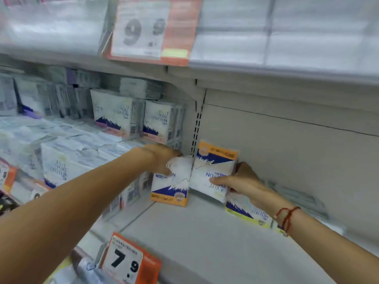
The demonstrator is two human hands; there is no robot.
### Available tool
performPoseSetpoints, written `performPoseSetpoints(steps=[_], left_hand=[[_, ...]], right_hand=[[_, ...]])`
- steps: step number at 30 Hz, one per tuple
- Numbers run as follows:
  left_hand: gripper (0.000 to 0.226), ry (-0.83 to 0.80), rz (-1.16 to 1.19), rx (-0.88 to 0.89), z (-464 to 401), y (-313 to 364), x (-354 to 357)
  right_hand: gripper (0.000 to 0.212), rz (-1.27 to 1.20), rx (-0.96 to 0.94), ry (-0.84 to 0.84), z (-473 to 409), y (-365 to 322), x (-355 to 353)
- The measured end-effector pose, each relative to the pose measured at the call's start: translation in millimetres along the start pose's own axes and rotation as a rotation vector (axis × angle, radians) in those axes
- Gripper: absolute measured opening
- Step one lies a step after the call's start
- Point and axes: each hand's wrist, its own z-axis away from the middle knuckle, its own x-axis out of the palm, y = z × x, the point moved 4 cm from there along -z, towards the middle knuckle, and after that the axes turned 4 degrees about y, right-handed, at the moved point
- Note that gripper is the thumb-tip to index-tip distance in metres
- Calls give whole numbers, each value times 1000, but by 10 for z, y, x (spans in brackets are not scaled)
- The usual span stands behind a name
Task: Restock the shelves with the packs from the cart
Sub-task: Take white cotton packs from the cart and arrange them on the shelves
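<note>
Then your left hand (162,157) gripped the top of an upright pack (171,185) standing on the shelf (205,238), orange band down. Just beside it, touching, your right hand (244,181) held a second pack (213,169) upside down and tilted, thumb across its front. More packs (246,212) lay behind your right wrist.

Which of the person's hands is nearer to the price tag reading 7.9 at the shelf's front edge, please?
Left, though not by much. The left hand holds an upright pack above the price tag; the right hand grips an upside-down pack farther to the right.
</note>
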Motion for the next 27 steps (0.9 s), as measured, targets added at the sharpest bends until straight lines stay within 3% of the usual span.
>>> performPoseSetpoints(steps=[5,12,20,23,27], left_hand=[[63,56,-46,19,-154,19,40],[60,187,-155,55,-219,12,72],[51,245,-188,-19,-303,59,81],[53,250,-202,6,-269,67,60],[79,204,-269,51,-215,81,52]], right_hand=[[71,141,-85,51,-258,-144,-15],[77,322,-366,124,-410,-643,-195],[38,1057,-764,169,-479,-1124,-120],[44,1251,-769,47,-548,-1144,62],[55,1140,-614,-268,-623,-888,372]])
